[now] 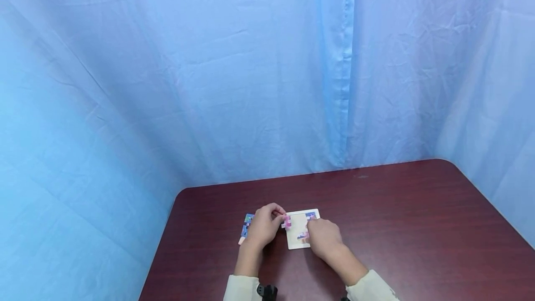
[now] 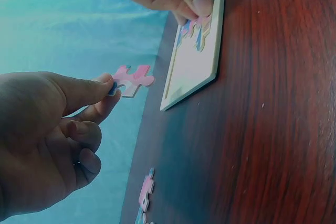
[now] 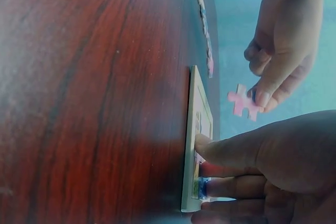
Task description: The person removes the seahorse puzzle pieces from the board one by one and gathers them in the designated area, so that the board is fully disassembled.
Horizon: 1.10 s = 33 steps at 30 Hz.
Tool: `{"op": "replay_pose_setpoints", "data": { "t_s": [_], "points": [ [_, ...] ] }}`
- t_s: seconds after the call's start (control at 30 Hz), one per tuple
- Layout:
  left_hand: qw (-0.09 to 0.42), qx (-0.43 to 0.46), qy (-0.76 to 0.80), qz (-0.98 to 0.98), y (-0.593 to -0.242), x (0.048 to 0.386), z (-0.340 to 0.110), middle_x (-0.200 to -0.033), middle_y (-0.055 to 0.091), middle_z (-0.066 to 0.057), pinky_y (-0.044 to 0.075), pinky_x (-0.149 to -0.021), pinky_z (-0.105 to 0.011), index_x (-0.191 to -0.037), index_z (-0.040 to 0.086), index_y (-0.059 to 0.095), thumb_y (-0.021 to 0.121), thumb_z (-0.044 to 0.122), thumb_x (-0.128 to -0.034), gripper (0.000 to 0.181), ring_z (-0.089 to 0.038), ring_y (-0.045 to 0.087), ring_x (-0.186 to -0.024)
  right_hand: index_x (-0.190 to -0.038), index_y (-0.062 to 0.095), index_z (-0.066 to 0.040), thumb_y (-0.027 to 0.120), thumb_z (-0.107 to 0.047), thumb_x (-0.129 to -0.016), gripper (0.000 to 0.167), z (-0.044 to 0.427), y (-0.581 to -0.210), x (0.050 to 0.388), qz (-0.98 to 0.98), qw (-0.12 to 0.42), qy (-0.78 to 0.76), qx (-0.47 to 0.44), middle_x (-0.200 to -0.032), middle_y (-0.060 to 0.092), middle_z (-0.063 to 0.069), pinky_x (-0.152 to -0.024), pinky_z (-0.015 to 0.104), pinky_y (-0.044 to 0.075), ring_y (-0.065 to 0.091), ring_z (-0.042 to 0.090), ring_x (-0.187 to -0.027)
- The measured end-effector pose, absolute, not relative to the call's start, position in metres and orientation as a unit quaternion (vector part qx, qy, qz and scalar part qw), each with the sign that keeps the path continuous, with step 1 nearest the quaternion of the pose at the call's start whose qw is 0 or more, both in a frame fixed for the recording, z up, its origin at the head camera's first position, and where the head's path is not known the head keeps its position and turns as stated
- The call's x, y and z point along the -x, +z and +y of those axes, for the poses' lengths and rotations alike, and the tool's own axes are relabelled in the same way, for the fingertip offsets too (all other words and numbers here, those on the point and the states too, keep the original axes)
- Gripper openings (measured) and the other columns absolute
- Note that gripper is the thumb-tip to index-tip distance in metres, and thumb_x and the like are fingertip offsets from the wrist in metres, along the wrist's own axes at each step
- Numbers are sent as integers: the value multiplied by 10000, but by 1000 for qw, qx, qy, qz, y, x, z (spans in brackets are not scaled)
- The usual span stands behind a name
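Note:
My left hand (image 1: 262, 226) pinches a pink puzzle piece (image 2: 132, 81) between thumb and fingertip, held up just left of a pale puzzle tray (image 1: 295, 246). In the left wrist view its other fingers are curled. The right hand (image 1: 325, 238) rests with thumb and fingertips on puzzle pieces (image 3: 202, 187) at the right side of the tray, partly covering them. A pink, blue and tan piece (image 1: 303, 236) lies in the tray beside that hand. The tray's left and middle part shows its bare pale base.
More puzzle pieces (image 1: 244, 230) lie on the dark red table (image 1: 397, 217) left of the tray, partly behind the left hand. In the left wrist view some pink pieces (image 2: 146, 192) show near the bottom. Blue curtains (image 1: 251, 82) hang behind the table and at both sides.

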<state>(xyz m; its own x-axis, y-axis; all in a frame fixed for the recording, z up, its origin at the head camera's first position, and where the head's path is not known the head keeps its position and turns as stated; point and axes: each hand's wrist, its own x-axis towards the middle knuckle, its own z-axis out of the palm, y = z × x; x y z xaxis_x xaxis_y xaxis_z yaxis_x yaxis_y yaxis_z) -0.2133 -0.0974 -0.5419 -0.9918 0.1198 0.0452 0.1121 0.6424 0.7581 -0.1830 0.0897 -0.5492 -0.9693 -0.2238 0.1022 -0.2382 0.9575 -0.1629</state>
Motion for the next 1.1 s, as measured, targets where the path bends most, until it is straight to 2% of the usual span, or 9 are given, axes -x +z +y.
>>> {"op": "replay_pose_setpoints", "data": {
  "t_s": [0.23,0.53,0.77,0.93,1.1],
  "points": [
    [11,-54,417,907,-540,215,-110,-842,735,23,500,-672,-271,-949,140,789,748,148,-980,52,-69,583,-703,-777,673,-75,894,-233,-786,272,90,-549,183,-988,48,84,-118,-733,693,118,-559,476,563,689,292,-657],
    [6,-16,400,916,-539,212,-133,-1009,797,6,550,-830,-384,-945,193,838,780,178,-958,61,-119,649,-883,-771,690,-104,883,-228,-797,231,90,-548,183,-988,38,87,-118,-754,704,111,-568,471,560,689,280,-669],
    [11,27,414,910,-536,213,-159,-1048,802,-17,552,-766,-357,-972,205,845,765,201,-976,81,-141,657,-869,-780,700,-108,893,-255,-788,243,89,-548,181,-988,41,84,-120,-750,707,113,-558,465,559,693,283,-661],
    [17,37,416,909,-537,213,-168,-1050,801,-17,583,-801,-374,-966,217,843,756,221,-986,90,-134,678,-887,-768,693,-104,890,-235,-783,237,89,-548,181,-988,47,82,-121,-749,708,118,-557,471,559,693,291,-659],
    [17,38,383,923,-542,213,-170,-1007,798,-20,543,-723,-359,-954,189,837,759,196,-980,83,-115,655,-803,-779,695,-101,889,-247,-788,243,88,-547,181,-989,44,79,-121,-756,706,113,-557,466,559,694,285,-662]
  ]
}}
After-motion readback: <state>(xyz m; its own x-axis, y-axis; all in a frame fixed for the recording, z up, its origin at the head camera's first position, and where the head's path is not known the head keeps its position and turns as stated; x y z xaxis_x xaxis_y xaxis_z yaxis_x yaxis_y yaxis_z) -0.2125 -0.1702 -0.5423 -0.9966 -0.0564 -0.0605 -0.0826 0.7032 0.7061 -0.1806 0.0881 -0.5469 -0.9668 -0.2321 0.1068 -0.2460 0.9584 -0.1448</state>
